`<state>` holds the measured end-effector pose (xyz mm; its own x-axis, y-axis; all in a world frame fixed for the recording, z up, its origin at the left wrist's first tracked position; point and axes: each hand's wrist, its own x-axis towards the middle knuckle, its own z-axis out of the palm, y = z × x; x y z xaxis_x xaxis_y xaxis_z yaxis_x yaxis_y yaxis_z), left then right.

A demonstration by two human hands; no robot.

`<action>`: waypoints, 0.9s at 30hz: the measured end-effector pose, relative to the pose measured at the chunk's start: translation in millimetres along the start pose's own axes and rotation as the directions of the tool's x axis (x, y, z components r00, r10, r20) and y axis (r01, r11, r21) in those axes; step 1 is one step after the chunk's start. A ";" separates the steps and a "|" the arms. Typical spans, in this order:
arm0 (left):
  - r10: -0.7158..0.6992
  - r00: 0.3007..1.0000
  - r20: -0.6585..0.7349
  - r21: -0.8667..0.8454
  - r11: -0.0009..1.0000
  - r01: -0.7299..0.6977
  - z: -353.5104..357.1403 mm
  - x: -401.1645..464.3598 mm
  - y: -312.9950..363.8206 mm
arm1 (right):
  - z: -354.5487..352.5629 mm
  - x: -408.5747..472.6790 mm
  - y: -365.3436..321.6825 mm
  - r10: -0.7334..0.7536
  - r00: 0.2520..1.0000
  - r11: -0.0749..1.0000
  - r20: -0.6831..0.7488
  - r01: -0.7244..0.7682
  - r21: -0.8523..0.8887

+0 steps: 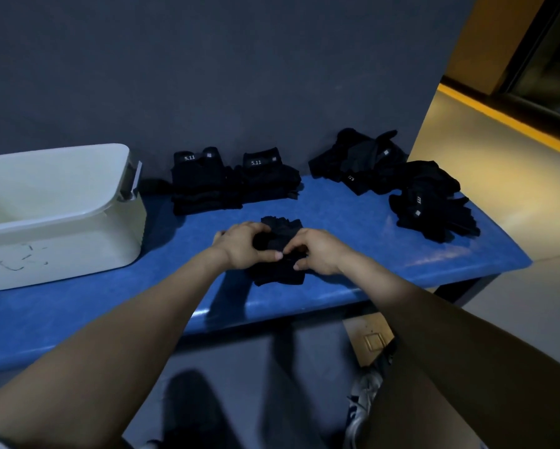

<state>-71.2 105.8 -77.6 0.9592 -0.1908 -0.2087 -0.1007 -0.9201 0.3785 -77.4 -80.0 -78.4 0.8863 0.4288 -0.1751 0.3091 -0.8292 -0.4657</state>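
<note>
Bin (61, 254) sits far left on the worktop (353, 218), open top. Its right wall is well apart from the hands, so there's room to move on that side. Something black lies in the shadow between the bin and the stacks; can't tell what.

Two folded stacks (200, 186) stand at the back against the wall (239, 76), just behind the working spot. Risk: pushing the glove forward, or a stray knuckle, catches their near edge and spills them. No room further back.

Left hand (243, 246): grip pinching the left side of the black glove (280, 228), thumb and fingers curled into the fabric. The glove lies mid-worktop between both hands, near end flat on the surface, far end bunched.

Right hand (317, 254): grip pinching the right side the same way. Risk: black fabric in dim light makes the layers hard to read. The fold could go skewed, or a glove finger could slip out if either pinch releases early.

Loose pile (372, 163) is right rear, with a second heap (434, 212) nearer the right end. The heap is close to the worktop's right edge, so an elbow sweep could drop pieces to the floor (515, 319). The front edge runs under the forearms. The bare strip between glove and heap is the free lane.
</note>
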 end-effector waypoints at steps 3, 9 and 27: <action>0.053 0.993 -0.106 -0.073 0.995 -0.061 -3.6 10.4 12.5 | -9.2 -1.6 7.8 0.040 0.992 0.998 -0.116 -0.033 0.061; 0.164 0.981 -0.102 -0.160 0.971 -0.179 7.0 38.7 64.6 | -33.2 -17.0 56.9 0.228 0.921 0.974 -0.315 -0.213 0.080; 0.321 0.947 0.020 -0.254 0.918 -0.306 74.8 116.8 215.8 | -62.8 -62.2 195.0 0.511 0.699 0.833 -0.500 -0.547 0.087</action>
<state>-0.6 -140.6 -87.8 0.8708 -0.4826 -0.0941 -0.3184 -0.6993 0.6401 -50.6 -290.9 -103.9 0.9499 -0.3038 0.0733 -0.2574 -0.8937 -0.3674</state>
